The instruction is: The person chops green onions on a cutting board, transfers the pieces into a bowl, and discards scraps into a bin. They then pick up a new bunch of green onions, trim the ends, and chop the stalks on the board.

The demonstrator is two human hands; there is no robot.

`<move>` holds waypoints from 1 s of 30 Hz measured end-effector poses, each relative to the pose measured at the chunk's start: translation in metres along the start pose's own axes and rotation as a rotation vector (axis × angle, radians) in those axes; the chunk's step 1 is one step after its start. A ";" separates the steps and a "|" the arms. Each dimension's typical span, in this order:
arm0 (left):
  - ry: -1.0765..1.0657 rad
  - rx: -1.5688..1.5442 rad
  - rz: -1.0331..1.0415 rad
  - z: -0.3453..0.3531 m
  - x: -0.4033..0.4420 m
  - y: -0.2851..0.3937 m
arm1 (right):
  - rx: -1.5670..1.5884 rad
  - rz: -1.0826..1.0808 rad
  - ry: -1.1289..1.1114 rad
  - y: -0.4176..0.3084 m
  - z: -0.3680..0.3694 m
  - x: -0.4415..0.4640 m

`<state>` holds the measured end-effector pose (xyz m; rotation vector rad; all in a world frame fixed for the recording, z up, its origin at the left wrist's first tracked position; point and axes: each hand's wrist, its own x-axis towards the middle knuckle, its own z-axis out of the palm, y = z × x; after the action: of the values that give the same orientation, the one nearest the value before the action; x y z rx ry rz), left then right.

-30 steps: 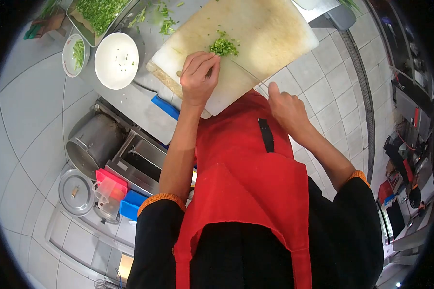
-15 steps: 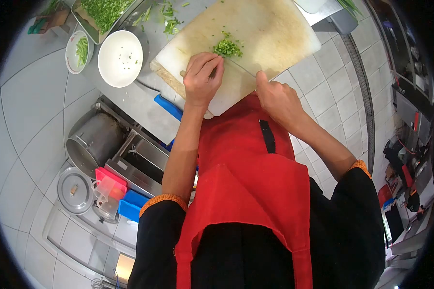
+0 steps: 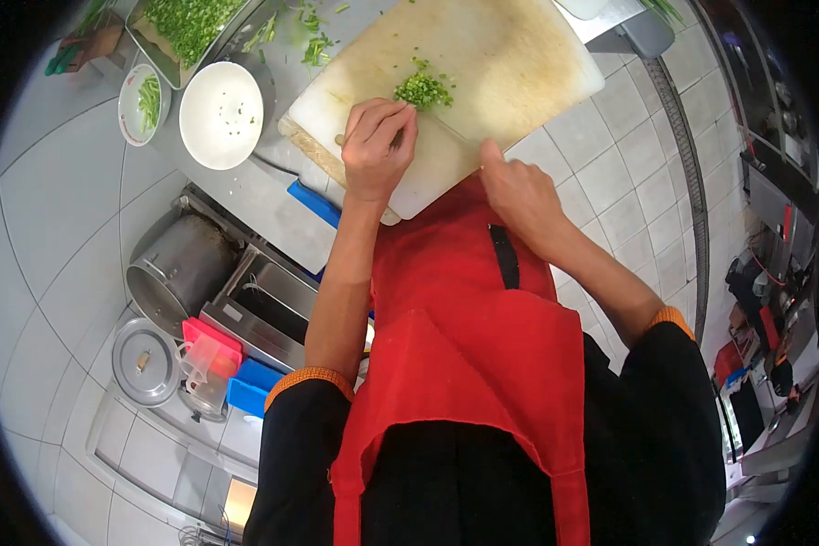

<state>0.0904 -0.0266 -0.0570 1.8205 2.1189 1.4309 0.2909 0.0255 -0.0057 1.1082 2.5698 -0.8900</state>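
My right hand [image 3: 526, 196] is closed around the handle of a knife [image 3: 453, 129], whose thin blade lies edge-on over the cutting board [image 3: 510, 55]. At the blade's far end, my left hand [image 3: 379, 150] is curled with its fingers pressed together. Whatever those fingers hold, if anything, is hidden. A small heap of chopped green onion [image 3: 423, 89] sits on the board just beyond the left fingertips, beside the blade.
Left of the board stand a white bowl [image 3: 221, 116] with a few green bits, a smaller bowl [image 3: 145, 105] of cut greens, and a metal tray [image 3: 191, 32] of chopped greens. Loose green pieces [image 3: 317, 47] litter the counter. A large pot [image 3: 182, 271] stands lower left.
My right hand has shifted slightly down and left with the knife handle. My left hand stays almost in place, and the whole view has drifted a little.
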 end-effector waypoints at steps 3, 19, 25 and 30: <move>0.011 -0.004 -0.008 -0.002 -0.003 -0.001 | -0.032 0.093 -0.076 0.012 -0.001 -0.022; 0.019 0.006 -0.028 -0.002 -0.003 0.002 | 0.028 -0.041 0.023 0.001 -0.011 0.003; 0.024 -0.012 -0.028 -0.001 -0.005 0.000 | 0.019 -0.006 -0.046 -0.008 -0.017 0.010; 0.003 -0.020 -0.034 -0.002 -0.004 -0.001 | 0.007 -0.012 -0.027 -0.014 -0.009 0.022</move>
<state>0.0897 -0.0304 -0.0586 1.7674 2.1182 1.4426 0.2658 0.0367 -0.0014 1.0767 2.5559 -0.9109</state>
